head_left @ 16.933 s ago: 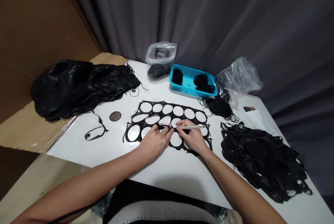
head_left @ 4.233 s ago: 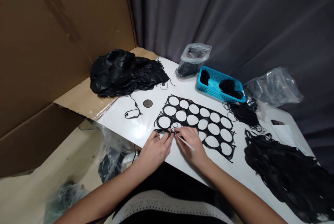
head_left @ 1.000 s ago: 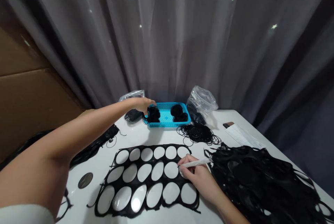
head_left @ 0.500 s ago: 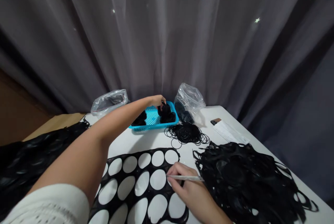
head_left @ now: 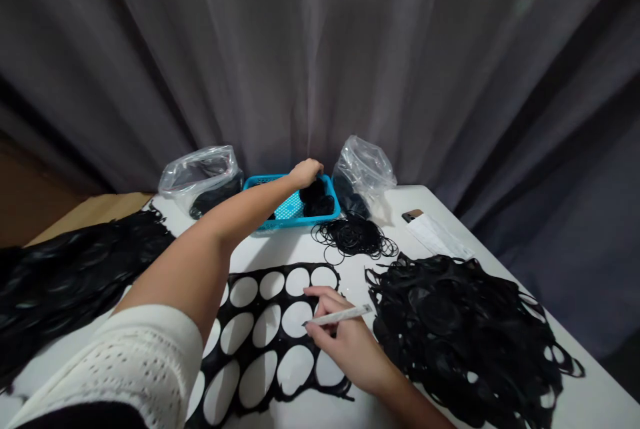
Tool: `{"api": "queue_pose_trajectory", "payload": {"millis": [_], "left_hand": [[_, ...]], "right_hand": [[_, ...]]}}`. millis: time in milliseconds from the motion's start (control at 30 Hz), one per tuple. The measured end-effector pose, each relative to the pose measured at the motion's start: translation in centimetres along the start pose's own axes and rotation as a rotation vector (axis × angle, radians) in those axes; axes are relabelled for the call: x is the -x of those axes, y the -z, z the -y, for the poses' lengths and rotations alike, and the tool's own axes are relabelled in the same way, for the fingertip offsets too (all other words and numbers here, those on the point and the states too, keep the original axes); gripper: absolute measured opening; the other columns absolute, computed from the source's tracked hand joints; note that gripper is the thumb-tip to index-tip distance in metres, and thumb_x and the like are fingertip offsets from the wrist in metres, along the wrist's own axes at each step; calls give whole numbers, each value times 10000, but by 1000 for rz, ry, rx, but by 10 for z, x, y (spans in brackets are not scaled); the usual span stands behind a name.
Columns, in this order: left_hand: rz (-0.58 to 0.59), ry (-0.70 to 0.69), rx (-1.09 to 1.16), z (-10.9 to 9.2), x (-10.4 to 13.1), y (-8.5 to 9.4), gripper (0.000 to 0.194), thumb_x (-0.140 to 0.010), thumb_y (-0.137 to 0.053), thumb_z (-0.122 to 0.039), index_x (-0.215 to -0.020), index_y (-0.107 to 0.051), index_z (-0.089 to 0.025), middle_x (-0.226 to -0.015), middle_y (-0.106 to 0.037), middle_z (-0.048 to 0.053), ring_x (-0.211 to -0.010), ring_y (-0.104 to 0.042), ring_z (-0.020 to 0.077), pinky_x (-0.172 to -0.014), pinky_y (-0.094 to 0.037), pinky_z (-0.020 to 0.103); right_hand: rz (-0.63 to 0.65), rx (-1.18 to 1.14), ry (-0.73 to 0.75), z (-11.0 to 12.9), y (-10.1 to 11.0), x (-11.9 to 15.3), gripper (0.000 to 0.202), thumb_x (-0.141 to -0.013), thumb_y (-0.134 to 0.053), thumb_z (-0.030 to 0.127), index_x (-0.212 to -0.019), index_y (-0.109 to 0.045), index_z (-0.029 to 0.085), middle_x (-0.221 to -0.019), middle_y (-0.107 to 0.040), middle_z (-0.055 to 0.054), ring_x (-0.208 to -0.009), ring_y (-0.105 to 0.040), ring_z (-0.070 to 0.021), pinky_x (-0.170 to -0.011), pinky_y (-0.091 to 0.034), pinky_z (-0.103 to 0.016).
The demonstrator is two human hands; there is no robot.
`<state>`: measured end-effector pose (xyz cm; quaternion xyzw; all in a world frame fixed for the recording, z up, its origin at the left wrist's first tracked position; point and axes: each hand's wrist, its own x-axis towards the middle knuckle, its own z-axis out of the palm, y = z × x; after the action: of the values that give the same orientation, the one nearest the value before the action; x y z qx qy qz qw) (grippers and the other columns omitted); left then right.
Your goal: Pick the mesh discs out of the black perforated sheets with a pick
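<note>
My left hand point(head_left: 307, 172) reaches across to the back right of a blue basket point(head_left: 287, 221), just over a clump of black rings point(head_left: 317, 199) in it; its fingertips are mostly hidden. Near the front, my right hand point(head_left: 345, 335) is closed on a thin white pen-like tool point(head_left: 345, 314), its dark tip pointing left. Under that tip lies a black sheet point(head_left: 275, 315) with rows of large round holes, flat on the white table point(head_left: 280, 255). My left forearm covers part of the basket's left side.
Loose black rings point(head_left: 354, 235) lie before the basket. Clear bags point(head_left: 200, 172) stand on both sides of it. Tangled black sheets point(head_left: 465, 329) cover the right, and a darker pile point(head_left: 75, 269) the left. A phone point(head_left: 411, 215) is partly under white paper point(head_left: 435, 237).
The whole view has shifted, with the table things higher in it. My left hand has turned knuckles-up over the basket's back edge. My right index finger has stretched out over the sheet.
</note>
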<state>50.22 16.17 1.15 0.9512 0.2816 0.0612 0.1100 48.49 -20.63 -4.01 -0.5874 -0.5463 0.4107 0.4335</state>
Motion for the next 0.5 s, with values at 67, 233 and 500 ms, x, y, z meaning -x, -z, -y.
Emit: {"api": "queue_pose_trajectory", "payload": {"millis": [67,233,500], "left_hand": [[-31,5,-6,2,10,13,223,-958,-609,-221,-1153,-658,-125,-1113,-674,97,-1002,-652,205,-895,-528,363],[-145,37,-20,21,74,61,320,-874,-526,-42,-1123,-712,-119,-986,-729,65,-911,-661,159,-823,-460,236],[-155,302,-189,80,268,102,271,-847,-521,-136,-982,-756,-145,-858,-729,57,-793,-649,179,-727,-426,237]], "right_hand": [[13,-17,-28,-9,-8,1,144,-887,-562,227,-745,-537,222,-1371,-551,-78,-1244,-544,-258,-852,-474,-339],[2,101,19,-23,-25,-10,192,-910,-526,280,-727,-525,223,-1288,-586,-114,-1228,-546,-272,-930,-456,-394],[-93,197,122,-23,-42,-24,170,-934,-447,331,-803,-503,238,-827,-637,-38,-781,-620,-211,-772,-472,-351]]}}
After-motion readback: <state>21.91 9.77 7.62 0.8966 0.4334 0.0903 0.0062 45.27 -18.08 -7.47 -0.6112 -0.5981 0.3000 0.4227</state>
